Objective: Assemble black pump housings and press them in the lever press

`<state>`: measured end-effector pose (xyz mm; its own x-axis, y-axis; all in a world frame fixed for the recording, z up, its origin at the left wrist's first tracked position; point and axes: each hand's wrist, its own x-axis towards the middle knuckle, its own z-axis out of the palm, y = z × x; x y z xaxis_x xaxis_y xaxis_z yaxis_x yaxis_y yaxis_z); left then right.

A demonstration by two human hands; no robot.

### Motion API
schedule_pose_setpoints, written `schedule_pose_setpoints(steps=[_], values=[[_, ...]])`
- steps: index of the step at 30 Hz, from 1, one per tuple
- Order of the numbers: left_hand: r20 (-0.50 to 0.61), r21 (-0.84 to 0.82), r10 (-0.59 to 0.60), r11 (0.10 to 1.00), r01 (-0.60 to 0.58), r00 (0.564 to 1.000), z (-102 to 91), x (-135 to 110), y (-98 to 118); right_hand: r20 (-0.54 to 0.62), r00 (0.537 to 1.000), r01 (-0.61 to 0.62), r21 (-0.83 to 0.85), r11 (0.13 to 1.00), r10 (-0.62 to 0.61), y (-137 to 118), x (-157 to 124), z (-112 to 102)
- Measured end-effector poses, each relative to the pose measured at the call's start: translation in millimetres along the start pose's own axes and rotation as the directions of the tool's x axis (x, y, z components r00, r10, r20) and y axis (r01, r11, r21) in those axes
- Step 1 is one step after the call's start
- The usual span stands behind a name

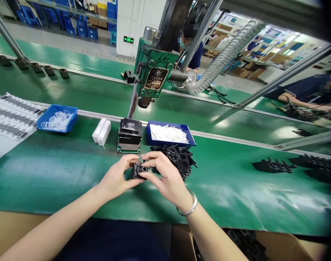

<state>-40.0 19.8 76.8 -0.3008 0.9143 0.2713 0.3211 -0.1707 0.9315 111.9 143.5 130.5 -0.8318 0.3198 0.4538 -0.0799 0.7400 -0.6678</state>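
Note:
Between my two hands is a small black plastic part (138, 170) with a round hollow stub, raised above the green bench mat. My left hand (117, 176) grips it from the left, thumb below and fingers above. From the right, my right hand (165, 175) closes on it with thumb and fingertips; a silver bangle circles that wrist. Just beyond my hands stands a black press block (129, 132). Behind my right hand lies a heap of black plastic parts (181, 159). The far side of the held part is hidden by my fingers.
A green press head (154, 70) hangs over the bench. Along the back are a blue tray of white rings (70, 125), white blocks (101, 131) and a blue tray of white pieces (191, 136). More black parts (274, 166) stand at right. Two people sit beyond.

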Motion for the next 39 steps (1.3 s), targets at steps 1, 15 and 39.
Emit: schedule_pose_setpoints(steps=[1, 15, 39], values=[[0.005, 0.011, -0.009, 1.000, 0.009, 1.000, 0.4, -0.7, -0.7, 0.027, 1.000, 0.001, -0.022, 1.000, 0.000, 0.7, -1.1, 1.4], [0.082, -0.028, -0.224, 0.974, 0.227, 0.971, 15.5, -29.3, -32.6, -0.241, 0.948, -0.149, 0.251, 0.956, 0.210, 15.0, -16.3, 4.6], [0.089, 0.022, -0.116, 0.993, 0.115, 0.989, 15.8, -28.7, -36.6, 0.019, 1.000, 0.006, 0.025, 1.000, -0.007, 30.6, -39.7, 39.2]])
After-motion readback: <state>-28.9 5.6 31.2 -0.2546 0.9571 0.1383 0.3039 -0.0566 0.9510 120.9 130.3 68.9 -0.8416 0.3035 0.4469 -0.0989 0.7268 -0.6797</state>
